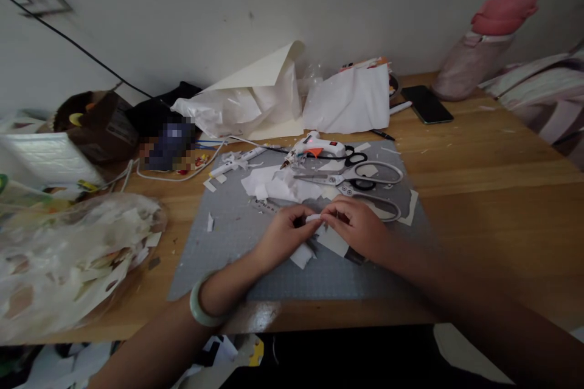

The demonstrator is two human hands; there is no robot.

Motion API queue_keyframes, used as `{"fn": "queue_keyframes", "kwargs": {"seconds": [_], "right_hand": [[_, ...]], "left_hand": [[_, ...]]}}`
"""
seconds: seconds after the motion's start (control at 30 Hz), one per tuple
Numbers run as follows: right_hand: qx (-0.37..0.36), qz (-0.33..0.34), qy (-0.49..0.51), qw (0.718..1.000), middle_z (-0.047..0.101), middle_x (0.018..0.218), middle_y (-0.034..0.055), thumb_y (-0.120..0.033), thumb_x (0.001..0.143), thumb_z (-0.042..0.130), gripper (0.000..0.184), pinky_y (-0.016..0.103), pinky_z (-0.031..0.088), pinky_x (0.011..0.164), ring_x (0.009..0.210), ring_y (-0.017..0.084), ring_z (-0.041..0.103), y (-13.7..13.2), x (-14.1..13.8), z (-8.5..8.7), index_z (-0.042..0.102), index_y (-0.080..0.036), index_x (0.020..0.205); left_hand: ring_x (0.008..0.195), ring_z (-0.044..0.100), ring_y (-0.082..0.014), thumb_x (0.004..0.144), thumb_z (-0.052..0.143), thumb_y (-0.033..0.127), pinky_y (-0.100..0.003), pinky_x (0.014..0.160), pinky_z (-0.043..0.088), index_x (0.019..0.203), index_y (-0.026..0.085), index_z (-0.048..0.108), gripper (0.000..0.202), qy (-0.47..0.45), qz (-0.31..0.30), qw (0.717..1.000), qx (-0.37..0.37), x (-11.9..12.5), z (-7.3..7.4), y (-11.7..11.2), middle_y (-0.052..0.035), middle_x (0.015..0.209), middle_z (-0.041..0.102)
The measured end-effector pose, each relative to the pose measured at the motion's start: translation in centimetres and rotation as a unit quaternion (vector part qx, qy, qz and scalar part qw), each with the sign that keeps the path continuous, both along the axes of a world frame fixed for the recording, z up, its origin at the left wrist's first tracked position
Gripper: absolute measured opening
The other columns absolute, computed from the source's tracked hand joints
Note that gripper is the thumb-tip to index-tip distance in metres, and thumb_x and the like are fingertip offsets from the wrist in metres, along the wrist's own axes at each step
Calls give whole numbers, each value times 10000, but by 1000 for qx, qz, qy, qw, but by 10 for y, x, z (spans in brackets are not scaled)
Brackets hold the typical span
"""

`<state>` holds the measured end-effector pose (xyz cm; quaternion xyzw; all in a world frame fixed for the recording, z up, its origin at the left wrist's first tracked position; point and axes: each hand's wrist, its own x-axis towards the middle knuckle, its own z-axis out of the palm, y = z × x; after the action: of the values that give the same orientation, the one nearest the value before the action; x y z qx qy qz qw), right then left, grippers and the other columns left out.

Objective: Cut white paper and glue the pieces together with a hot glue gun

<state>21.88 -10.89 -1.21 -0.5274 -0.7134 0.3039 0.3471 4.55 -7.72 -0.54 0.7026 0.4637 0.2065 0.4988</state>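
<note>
Between both hands, low over the grey cutting mat [219,267], is a small white roll of paper [313,218]. My left hand [287,234] pinches its left end between thumb and fingers. From the other side, my right hand [358,225] pinches the right end with its fingertips. Just beyond my hands lie large grey-handled scissors [337,179], pointing left. Behind them a white hot glue gun [319,147] with an orange trigger rests on the mat, its small red light showing. Crumpled white paper [278,182] sits left of the scissors, and cut paper pieces lie under my right hand.
At left is a clear plastic bag [68,255] of scraps, with a cardboard box [91,124] behind it. Paper sheets [351,97] lean at the wall. A phone [427,104] and a pink-lidded bottle [479,55] stand back right. A white cable [182,179] crosses the table.
</note>
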Motion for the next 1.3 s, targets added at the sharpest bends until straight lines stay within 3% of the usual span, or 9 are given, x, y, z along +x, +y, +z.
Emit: {"fn": "queue_keyframes", "kwargs": {"seconds": [0.13, 0.33, 0.77, 0.97, 1.13, 1.3], "right_hand": [[67, -35, 31, 997, 632, 785, 21, -183, 862, 546, 115, 264, 459, 710, 762, 137, 591, -2, 3, 4, 641, -186, 798], [145, 23, -33, 989, 628, 813, 50, -203, 888, 517, 148, 270, 472, 726, 778, 149, 596, -7, 1, 7, 659, -171, 861], [62, 37, -30, 997, 570, 738, 13, -177, 841, 533, 111, 233, 407, 582, 631, 109, 507, -2, 1, 3, 620, -167, 773], [8, -9, 9, 1000, 585, 697, 7, -165, 831, 545, 131, 241, 429, 599, 647, 121, 546, -1, -2, 1, 628, -172, 730], [109, -55, 34, 992, 619, 767, 28, -197, 864, 551, 120, 263, 472, 673, 726, 137, 588, -5, -1, 5, 664, -182, 829], [155, -5, -19, 988, 630, 810, 50, -206, 892, 527, 148, 274, 483, 714, 759, 144, 603, -10, -3, 3, 669, -166, 894]], "left_hand": [[566, 492, -113, 758, 561, 337, -233, 543, 377, 699, 167, 603, 184, -10, 11, 999, -32, 0, 1, 0, 21, 599, 556], [561, 462, -111, 753, 554, 338, -233, 533, 341, 686, 167, 592, 188, -13, 0, 999, -38, 0, 1, -1, 27, 589, 529], [574, 457, -112, 731, 576, 375, -236, 552, 337, 668, 153, 604, 232, -6, -14, 999, -33, -1, -1, 2, 21, 584, 533], [552, 444, -99, 737, 570, 366, -223, 531, 339, 667, 157, 584, 221, -42, 16, 996, -77, 0, 2, 1, 30, 584, 520], [565, 459, -99, 727, 580, 369, -221, 540, 358, 683, 156, 582, 217, -82, 39, 990, -110, 0, 3, 2, 25, 603, 537], [557, 459, -98, 725, 576, 368, -221, 542, 359, 674, 159, 586, 216, -73, 28, 992, -94, 0, 3, 2, 25, 598, 545]]}}
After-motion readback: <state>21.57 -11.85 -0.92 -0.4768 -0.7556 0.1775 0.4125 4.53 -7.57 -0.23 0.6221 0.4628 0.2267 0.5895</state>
